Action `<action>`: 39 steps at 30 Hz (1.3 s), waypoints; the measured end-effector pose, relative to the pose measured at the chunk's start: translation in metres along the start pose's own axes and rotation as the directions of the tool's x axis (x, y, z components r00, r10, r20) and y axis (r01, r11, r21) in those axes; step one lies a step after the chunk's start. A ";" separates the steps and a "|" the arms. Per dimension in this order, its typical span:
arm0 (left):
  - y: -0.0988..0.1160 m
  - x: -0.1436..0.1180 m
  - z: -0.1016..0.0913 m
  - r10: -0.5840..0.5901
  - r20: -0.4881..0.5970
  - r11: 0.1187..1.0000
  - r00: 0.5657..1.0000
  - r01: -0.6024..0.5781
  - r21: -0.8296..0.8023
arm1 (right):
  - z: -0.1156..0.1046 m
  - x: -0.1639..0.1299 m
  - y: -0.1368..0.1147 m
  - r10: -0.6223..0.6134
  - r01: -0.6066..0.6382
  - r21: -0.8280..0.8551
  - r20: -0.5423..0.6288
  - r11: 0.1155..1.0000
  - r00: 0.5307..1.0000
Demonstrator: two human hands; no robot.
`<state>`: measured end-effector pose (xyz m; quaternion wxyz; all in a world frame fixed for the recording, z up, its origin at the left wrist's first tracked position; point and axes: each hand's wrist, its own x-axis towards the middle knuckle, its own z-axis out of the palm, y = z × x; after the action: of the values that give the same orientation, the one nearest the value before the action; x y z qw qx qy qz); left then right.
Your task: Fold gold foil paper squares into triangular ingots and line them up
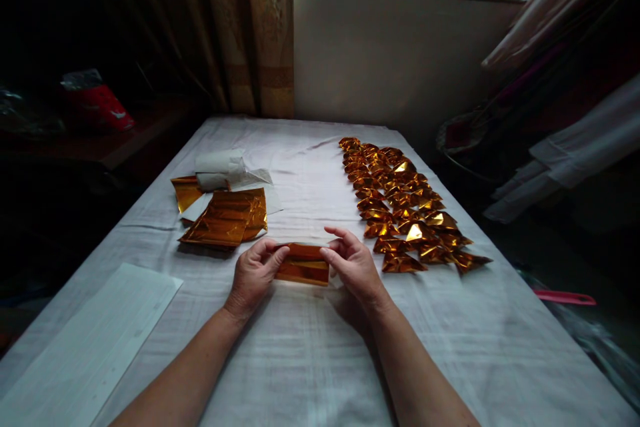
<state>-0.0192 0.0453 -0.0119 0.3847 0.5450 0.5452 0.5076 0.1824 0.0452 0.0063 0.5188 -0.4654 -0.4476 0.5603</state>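
Foil strip (303,267) stretches between my left hand (253,275) and right hand (354,267), both pinching its ends over the worktop (310,373), foil sheets (223,217) beyond the left, folded foil pieces (400,197) beyond the right.

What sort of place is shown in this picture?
Probably a room in a home: a patterned curtain hangs behind the cloth-covered table, and what look like clothes hang in the dim area at the right.
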 end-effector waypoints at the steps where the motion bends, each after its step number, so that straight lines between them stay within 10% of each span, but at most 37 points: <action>1: 0.000 0.000 0.000 0.003 0.005 1.000 1.000 -0.003 -0.003 | 0.000 0.000 -0.001 -0.003 0.003 -0.001 -0.003 1.000 1.000; 24: 0.000 0.000 -0.001 -0.047 0.091 0.996 0.995 0.053 -0.070 | 0.000 -0.001 0.001 -0.076 0.075 -0.018 -0.043 0.997 0.996; 39: 0.005 0.000 -0.002 0.086 0.047 0.971 0.995 -0.094 0.219 | 0.003 0.000 0.009 -0.112 0.087 -0.212 -0.107 0.973 0.988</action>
<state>-0.0201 0.0449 -0.0069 0.3083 0.6178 0.5658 0.4508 0.1784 0.0451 -0.0022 0.5205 -0.5261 -0.4949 0.4554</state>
